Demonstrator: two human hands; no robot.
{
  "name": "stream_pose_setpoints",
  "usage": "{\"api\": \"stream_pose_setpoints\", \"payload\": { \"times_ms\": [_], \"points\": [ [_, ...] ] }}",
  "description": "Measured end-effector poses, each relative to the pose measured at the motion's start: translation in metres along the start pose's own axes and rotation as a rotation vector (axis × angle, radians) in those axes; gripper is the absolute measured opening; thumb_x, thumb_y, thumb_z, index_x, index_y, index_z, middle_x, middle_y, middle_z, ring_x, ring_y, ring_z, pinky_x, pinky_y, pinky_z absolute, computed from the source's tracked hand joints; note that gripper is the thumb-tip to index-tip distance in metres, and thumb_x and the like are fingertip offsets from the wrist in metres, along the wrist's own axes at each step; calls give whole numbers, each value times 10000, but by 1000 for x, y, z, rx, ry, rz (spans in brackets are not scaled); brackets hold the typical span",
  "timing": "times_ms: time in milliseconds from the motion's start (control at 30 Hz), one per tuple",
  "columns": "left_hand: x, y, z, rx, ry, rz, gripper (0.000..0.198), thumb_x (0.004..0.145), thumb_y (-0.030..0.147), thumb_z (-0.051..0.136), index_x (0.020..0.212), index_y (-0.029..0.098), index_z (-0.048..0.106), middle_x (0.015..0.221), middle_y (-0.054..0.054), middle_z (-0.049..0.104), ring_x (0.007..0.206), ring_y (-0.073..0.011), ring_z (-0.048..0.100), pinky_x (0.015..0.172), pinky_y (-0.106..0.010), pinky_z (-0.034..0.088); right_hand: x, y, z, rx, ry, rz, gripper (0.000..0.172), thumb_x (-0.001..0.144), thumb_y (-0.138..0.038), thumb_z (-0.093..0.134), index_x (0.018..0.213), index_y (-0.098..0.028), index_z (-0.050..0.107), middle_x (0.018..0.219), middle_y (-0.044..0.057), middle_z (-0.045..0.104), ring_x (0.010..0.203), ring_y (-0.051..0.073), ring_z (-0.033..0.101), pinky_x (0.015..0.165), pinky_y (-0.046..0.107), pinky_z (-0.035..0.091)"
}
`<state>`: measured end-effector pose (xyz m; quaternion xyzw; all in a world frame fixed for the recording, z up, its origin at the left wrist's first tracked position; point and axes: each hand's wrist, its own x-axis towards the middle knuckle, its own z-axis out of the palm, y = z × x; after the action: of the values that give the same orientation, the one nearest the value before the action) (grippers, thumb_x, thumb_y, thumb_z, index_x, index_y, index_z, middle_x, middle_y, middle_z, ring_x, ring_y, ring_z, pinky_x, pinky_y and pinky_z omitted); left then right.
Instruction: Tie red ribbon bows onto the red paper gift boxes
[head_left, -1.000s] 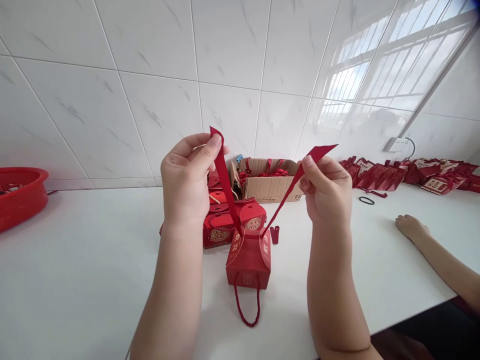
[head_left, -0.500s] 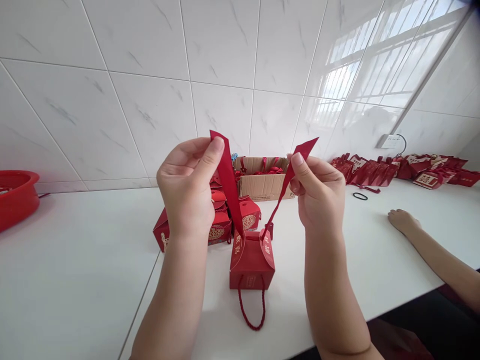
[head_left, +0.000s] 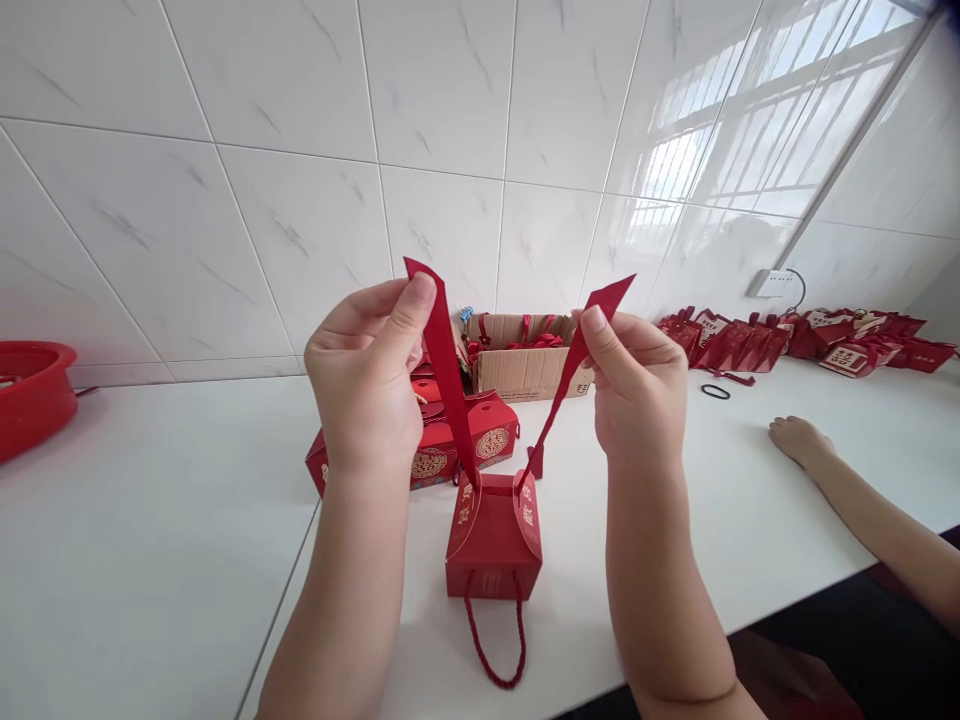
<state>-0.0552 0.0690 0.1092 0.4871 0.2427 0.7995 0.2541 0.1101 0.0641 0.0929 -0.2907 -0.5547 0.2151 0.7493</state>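
A small red gift box (head_left: 495, 535) with gold lettering stands on the white table, its rope handle (head_left: 495, 670) hanging toward me. From slots in its top rise the two ends of a red ribbon (head_left: 448, 380), spread in a V. My left hand (head_left: 367, 365) pinches the left end between thumb and fingers, and the tip sticks up above them. The right end, narrower and twisted lower down, is pinched in my right hand (head_left: 637, 375). Neither hand touches the box.
Red boxes with gold patterns (head_left: 429, 462) lie behind my left hand. Further back is an open cardboard box (head_left: 525, 372) of red items. Red packages (head_left: 739, 340) and a black ring (head_left: 715, 391) are at right, near another person's hand (head_left: 799, 440). A red basin (head_left: 37, 400) sits left.
The gift box has shifted slightly toward me and to the left. My left hand has moved a little left with its ribbon end, widening the V.
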Motion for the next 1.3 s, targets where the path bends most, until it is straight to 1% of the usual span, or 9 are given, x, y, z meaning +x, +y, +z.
{"api": "stream_pose_setpoints", "payload": {
  "times_ms": [100, 300, 633, 833, 933, 1033, 1167, 1233, 1300],
  "points": [
    [-2, 3, 1, -26, -7, -44, 104, 716, 335, 749, 752, 270, 676, 626, 46, 569, 532, -84, 466, 472, -264, 361, -1, -1, 2, 24, 17, 4, 188, 775, -426, 658, 754, -243, 697, 761, 4, 693, 747, 164, 653, 671, 326, 534],
    [-2, 3, 10, 43, -76, -64, 156, 725, 391, 730, 768, 259, 659, 683, 17, 614, 649, -118, 561, 530, -255, 433, 1, 1, 3, 6, 18, -30, 186, 788, -418, 644, 740, -244, 690, 776, 13, 700, 776, 167, 661, 687, 328, 548],
    [-4, 5, 22, 107, -153, 8, 135, 748, 378, 719, 770, 264, 650, 664, 29, 625, 665, -134, 596, 537, -285, 448, -1, -1, 6, 55, 36, -3, 162, 781, -405, 656, 754, -248, 682, 753, 5, 689, 769, 160, 662, 647, 301, 543],
    [-5, 5, 24, 120, -173, 8, 128, 760, 379, 708, 780, 265, 654, 656, 30, 630, 687, -140, 610, 560, -287, 458, 0, -1, 6, 67, 5, 26, 217, 785, -445, 642, 792, -233, 690, 752, 14, 678, 725, 153, 652, 615, 291, 540],
    [-5, 8, 27, 99, -228, -35, 127, 744, 360, 728, 759, 258, 653, 656, 30, 633, 691, -138, 620, 566, -280, 468, 0, -2, 5, 86, -56, 52, 225, 777, -442, 655, 770, -220, 693, 667, -3, 638, 608, 124, 611, 542, 266, 507],
    [-4, 13, 31, 100, -297, -84, 136, 705, 314, 766, 729, 235, 658, 682, 17, 639, 721, -150, 632, 574, -269, 479, -1, -3, 4, 121, -170, 102, 201, 758, -409, 685, 783, -211, 706, 604, -21, 597, 511, 93, 538, 474, 245, 456],
    [0, 16, 33, 190, -427, -116, 141, 662, 284, 795, 702, 210, 682, 693, -6, 642, 722, -170, 629, 567, -273, 481, 0, -6, 1, 211, -400, 162, 168, 774, -365, 678, 791, -200, 707, 618, -22, 589, 522, 87, 523, 480, 242, 444],
    [1, 16, 32, 262, -500, -93, 143, 659, 314, 792, 700, 214, 699, 672, -10, 636, 675, -163, 611, 545, -274, 474, 0, -7, 0, 235, -488, 185, 212, 791, -392, 655, 736, -189, 688, 613, -20, 572, 531, 88, 524, 489, 242, 446],
    [1, 14, 30, 313, -544, -50, 149, 661, 333, 787, 738, 228, 715, 660, -5, 627, 626, -147, 587, 527, -269, 463, 2, -6, 0, 242, -531, 211, 302, 803, -454, 624, 676, -182, 655, 591, -22, 549, 523, 86, 520, 480, 235, 444]
  ]
}}
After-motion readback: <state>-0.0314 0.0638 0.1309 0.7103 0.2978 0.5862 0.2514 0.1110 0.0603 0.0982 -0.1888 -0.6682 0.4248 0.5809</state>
